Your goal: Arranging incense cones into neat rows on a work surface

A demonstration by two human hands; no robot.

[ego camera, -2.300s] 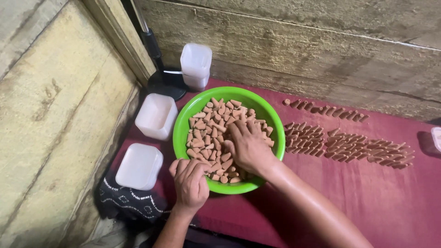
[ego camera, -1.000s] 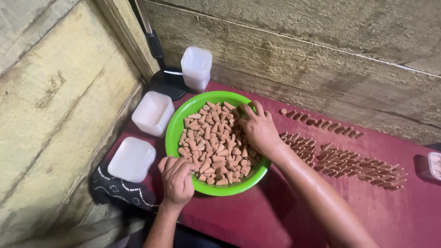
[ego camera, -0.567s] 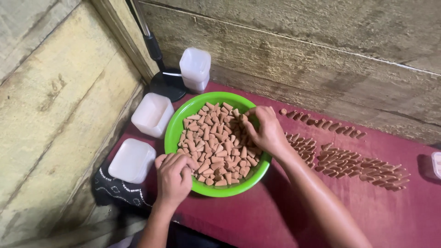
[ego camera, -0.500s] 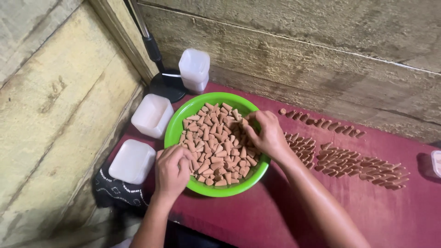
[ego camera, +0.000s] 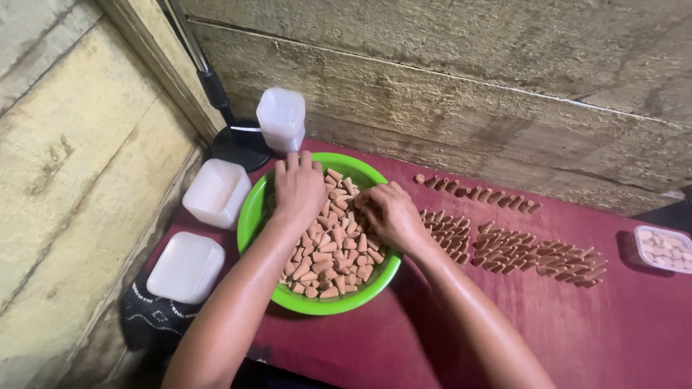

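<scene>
- I see my left hand (ego camera: 299, 189) lying flat on the heap, palm down, fingers spread toward the far rim of the green bowl (ego camera: 252, 220); it pinches nothing.
- My right hand (ego camera: 388, 213) is curled over the heap's right side, fingertips drawn together among the pieces; I cannot tell whether it holds one.
- The bowl is round, smooth glossy plastic, one only, sitting on a dull maroon cloth (ego camera: 591, 324).
- The cones (ego camera: 339, 248) in it are small, matte, clay-brown, blunt-tipped, too many to count.
- More of these cones lie in rows on the cloth (ego camera: 537, 252) right of the bowl, plus a single thin line nearer the wall.
- Three frosted white plastic containers (ego camera: 216, 193) sit left of the bowl, squarish with rounded corners.
- A fourth small clear tub (ego camera: 663, 248) holds pale pieces at the far right.
- The walls (ego camera: 461, 65) are rough, weathered boards.
</scene>
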